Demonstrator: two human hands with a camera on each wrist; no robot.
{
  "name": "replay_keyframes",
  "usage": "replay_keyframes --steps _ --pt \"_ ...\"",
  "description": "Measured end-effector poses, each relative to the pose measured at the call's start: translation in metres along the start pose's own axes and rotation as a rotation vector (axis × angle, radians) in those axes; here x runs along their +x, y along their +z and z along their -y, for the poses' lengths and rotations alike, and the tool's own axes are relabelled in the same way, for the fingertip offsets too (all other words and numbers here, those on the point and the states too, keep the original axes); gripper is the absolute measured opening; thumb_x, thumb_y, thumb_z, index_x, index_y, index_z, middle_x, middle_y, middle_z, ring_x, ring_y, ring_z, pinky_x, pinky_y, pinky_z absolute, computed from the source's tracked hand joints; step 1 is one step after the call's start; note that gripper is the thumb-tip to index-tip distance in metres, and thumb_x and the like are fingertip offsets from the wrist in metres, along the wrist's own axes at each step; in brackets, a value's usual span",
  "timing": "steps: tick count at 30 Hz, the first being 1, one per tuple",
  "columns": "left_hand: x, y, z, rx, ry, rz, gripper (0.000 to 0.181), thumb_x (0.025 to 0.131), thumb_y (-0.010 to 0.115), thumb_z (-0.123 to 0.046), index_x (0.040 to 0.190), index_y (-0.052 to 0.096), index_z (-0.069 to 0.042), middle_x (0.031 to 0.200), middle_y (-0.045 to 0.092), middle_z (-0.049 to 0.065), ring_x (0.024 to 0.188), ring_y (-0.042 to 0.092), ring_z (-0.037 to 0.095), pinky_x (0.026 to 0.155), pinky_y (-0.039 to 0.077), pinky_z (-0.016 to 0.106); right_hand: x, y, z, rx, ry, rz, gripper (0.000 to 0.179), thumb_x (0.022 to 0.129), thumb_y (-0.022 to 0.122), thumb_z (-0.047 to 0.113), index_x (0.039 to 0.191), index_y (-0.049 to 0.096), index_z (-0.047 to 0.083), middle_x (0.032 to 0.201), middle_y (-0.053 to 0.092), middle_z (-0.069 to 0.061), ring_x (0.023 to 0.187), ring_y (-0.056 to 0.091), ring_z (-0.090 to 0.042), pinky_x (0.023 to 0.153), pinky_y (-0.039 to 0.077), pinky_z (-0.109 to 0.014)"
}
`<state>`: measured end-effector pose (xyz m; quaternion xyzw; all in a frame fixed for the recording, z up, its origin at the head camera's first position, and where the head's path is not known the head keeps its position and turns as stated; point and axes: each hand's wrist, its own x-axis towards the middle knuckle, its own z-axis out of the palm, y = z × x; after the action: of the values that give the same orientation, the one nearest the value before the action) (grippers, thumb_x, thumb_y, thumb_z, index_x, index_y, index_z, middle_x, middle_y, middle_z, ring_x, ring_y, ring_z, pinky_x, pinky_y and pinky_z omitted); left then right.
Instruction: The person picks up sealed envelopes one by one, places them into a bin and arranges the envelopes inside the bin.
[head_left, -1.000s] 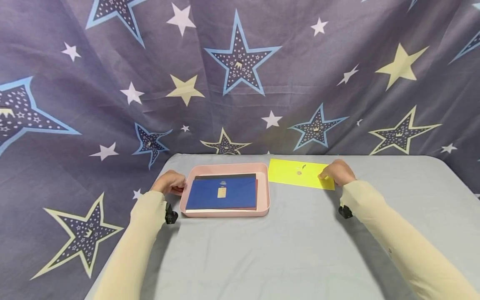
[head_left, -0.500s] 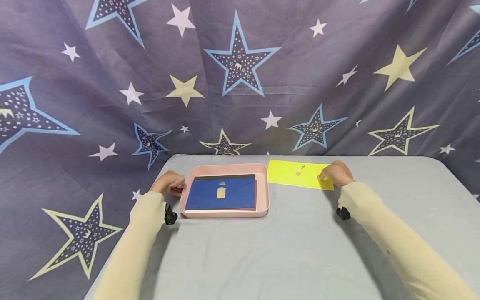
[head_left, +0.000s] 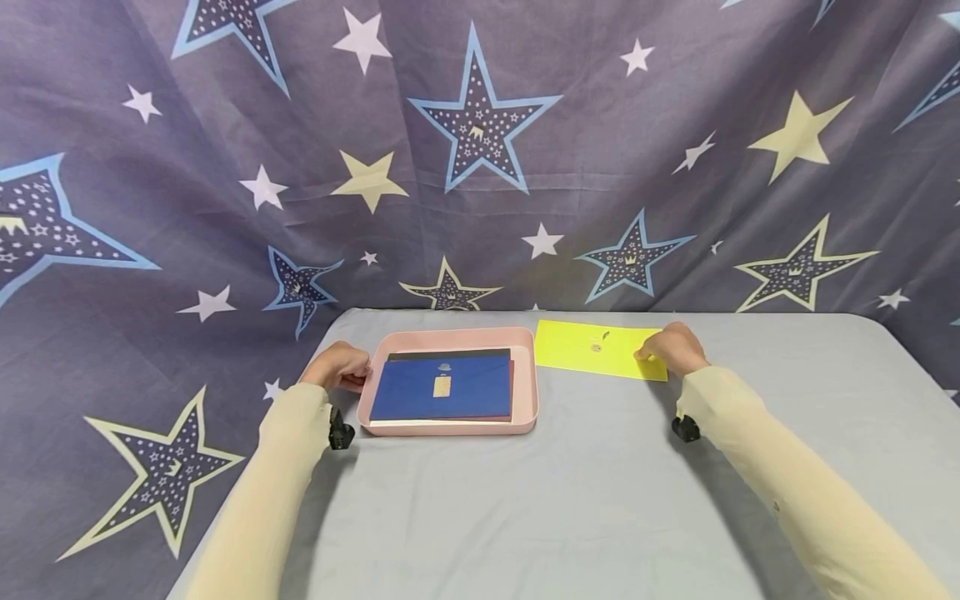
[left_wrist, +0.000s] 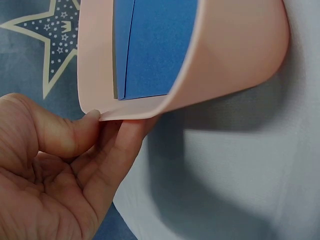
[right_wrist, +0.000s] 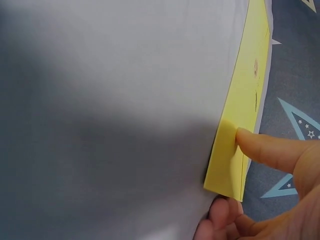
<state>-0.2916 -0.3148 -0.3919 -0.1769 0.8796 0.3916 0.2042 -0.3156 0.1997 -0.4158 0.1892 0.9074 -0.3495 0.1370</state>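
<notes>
A shallow pink tray (head_left: 450,428) stands on the left side of the table, and my left hand (head_left: 337,365) grips its left end. In the left wrist view the thumb (left_wrist: 86,131) is at the rim and the fingers reach under the outer wall. On top of the stack in the tray lies a blue envelope (head_left: 405,390) with a small tan label and a grey mark. To the tray's right is a yellow envelope (head_left: 570,346). My right hand (head_left: 675,346) pinches its right end, thumb on top and fingers curled at the edge underneath, as the right wrist view shows.
Dark and reddish edges (head_left: 513,390) of other flat pieces show beneath the blue envelope. A pale grey cloth covers the table (head_left: 525,517). Behind and to the left hangs a dark curtain (head_left: 480,225) with stars. Each wrist wears a small black camera (head_left: 341,433).
</notes>
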Motion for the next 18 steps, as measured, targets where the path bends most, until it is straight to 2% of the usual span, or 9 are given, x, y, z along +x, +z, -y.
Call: replay_keyframes --steps 3,6,10,18 --pt "-0.0003 0.0 0.0005 0.007 0.007 0.003 0.012 0.077 0.04 0.004 0.077 0.048 -0.004 0.071 0.05 0.003 0.06 0.055 0.012 0.061 0.059 0.022 0.0013 -0.0001 -0.001 -0.021 0.007 -0.003 0.068 0.088 0.077 0.024 0.134 0.046 -0.016 0.124 0.052 -0.025 0.103 0.049 -0.031 0.104 0.051 -0.045" --pt "-0.0003 0.0001 0.001 0.004 0.014 0.005 0.012 0.076 0.04 0.004 0.076 0.048 -0.005 0.071 0.05 0.003 0.06 0.055 0.012 0.061 0.059 0.022 0.0022 -0.0005 -0.0015 -0.032 0.019 -0.008 0.067 0.088 0.078 0.026 0.131 0.048 -0.015 0.111 0.051 -0.021 0.095 0.048 -0.029 0.089 0.053 -0.039" --pt "-0.0008 0.0 0.0016 -0.001 0.017 0.008 0.012 0.076 0.04 0.004 0.076 0.048 -0.005 0.071 0.05 0.003 0.061 0.055 0.012 0.061 0.059 0.022 0.0028 -0.0009 -0.0037 -0.028 0.028 -0.013 0.062 0.088 0.078 0.025 0.128 0.051 -0.015 0.101 0.048 -0.016 0.088 0.047 -0.027 0.071 0.046 -0.032" --pt "-0.001 -0.0007 0.002 -0.001 0.019 0.012 0.012 0.076 0.04 0.005 0.077 0.049 -0.004 0.071 0.051 0.003 0.061 0.055 0.012 0.062 0.06 0.023 0.0051 -0.0014 -0.0094 -0.005 0.028 -0.015 0.057 0.088 0.074 0.017 0.127 0.05 -0.017 0.1 0.048 -0.017 0.088 0.048 -0.028 0.068 0.044 -0.029"
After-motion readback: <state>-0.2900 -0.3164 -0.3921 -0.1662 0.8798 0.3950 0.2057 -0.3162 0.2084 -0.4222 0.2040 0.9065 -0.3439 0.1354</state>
